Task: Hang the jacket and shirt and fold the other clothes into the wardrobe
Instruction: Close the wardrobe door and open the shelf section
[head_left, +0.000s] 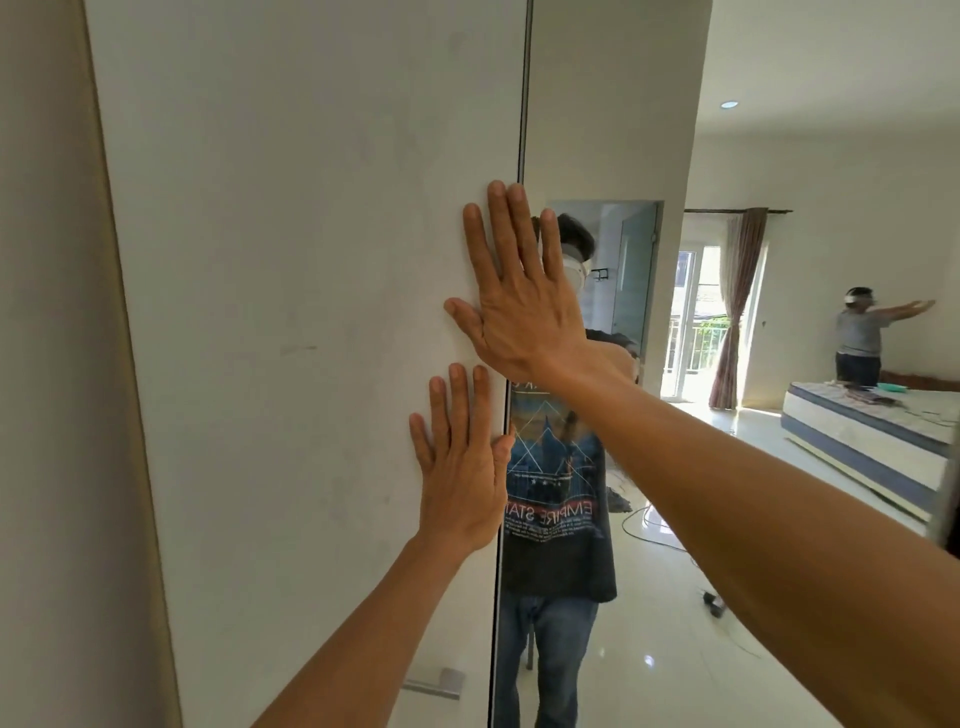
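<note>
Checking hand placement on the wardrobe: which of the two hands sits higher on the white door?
The right hand, fingers spread flat near the white door edge beside the mirror. The left hand presses flat directly below it.

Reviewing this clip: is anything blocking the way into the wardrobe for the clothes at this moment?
Yes. The white wardrobe door panel stands shut, with the left hand and the right hand pressed flat against it near its edge beside the mirrored panel. No jacket, shirt or other clothes are in either hand.
</note>
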